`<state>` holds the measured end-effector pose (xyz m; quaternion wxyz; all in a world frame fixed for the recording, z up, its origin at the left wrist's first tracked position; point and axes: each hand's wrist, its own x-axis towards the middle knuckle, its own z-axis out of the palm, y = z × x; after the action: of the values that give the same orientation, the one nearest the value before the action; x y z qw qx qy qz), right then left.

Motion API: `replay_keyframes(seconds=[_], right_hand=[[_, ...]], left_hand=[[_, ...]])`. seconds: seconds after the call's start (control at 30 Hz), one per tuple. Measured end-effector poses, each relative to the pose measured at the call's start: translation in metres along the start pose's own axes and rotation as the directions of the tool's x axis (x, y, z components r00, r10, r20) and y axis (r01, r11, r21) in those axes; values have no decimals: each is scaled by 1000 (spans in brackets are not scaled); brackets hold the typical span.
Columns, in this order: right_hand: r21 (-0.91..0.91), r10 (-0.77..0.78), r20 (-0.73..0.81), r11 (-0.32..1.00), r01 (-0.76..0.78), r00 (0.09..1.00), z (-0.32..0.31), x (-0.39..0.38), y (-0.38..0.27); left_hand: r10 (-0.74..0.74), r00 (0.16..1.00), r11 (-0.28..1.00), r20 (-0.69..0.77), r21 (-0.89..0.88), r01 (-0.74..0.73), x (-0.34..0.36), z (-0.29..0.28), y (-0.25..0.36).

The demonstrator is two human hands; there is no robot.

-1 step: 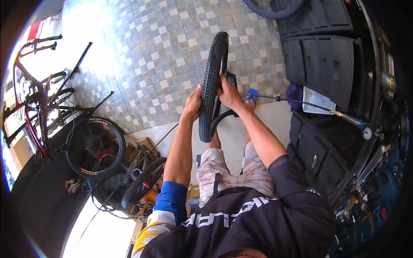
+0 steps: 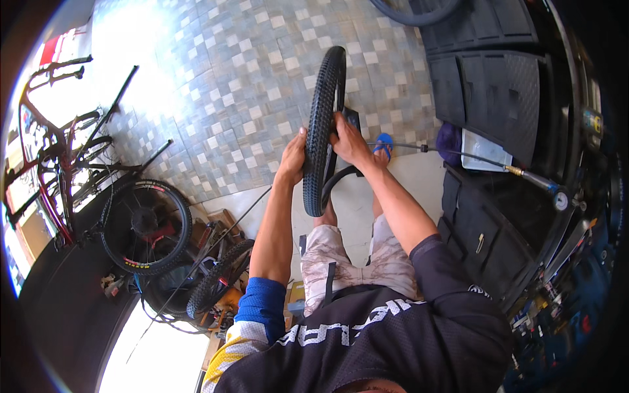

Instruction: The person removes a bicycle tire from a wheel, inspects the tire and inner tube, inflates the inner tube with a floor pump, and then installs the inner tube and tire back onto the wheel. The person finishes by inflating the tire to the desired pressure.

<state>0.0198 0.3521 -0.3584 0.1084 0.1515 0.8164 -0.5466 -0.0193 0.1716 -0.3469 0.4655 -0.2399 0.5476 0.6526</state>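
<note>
Upright in front of me is a black knobby bicycle tire (image 2: 319,131), seen almost edge-on. My left hand (image 2: 294,157) is against its left side, thumb up along the tread; its other fingers are mostly hidden. On the opposite side my right hand (image 2: 350,143) grips the tire's edge, its fingers curled inward. A black tube-like loop (image 2: 339,175) curves out below my right hand. Behind that hand a dark flat-faced object (image 2: 352,118) shows in part; its kind I cannot make out.
A hose with a round gauge (image 2: 561,200) stretches across on the right, past black storage bins (image 2: 501,98) and a clear tray (image 2: 485,150). On the left stand a red bicycle frame (image 2: 62,157) and a wheel (image 2: 180,196). A blue flip-flop (image 2: 384,147) is on my foot.
</note>
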Motion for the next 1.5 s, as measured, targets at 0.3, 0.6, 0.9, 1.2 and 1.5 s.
replay_keyframes(seconds=[0.3,0.6,0.9,1.2,1.5], right_hand=[[-463,-70,159,876,137,985,-14,16,43],[-509,50,229,858,75,972,41,7,109],[-462,208,270,885,-63,940,84,40,147],[-605,636,7,617,-503,771,-24,-61,269],[-301,274,-201,896,-326,940,-88,-36,248]], left_hand=[[-26,994,985,-111,-175,7,14,-2,10],[-3,973,995,-231,-102,-21,6,-17,-33],[6,972,994,-236,-107,-32,18,-36,-28],[-39,990,890,-138,-455,-28,-15,-70,-64],[46,998,802,-39,-594,-61,9,-84,-40]])
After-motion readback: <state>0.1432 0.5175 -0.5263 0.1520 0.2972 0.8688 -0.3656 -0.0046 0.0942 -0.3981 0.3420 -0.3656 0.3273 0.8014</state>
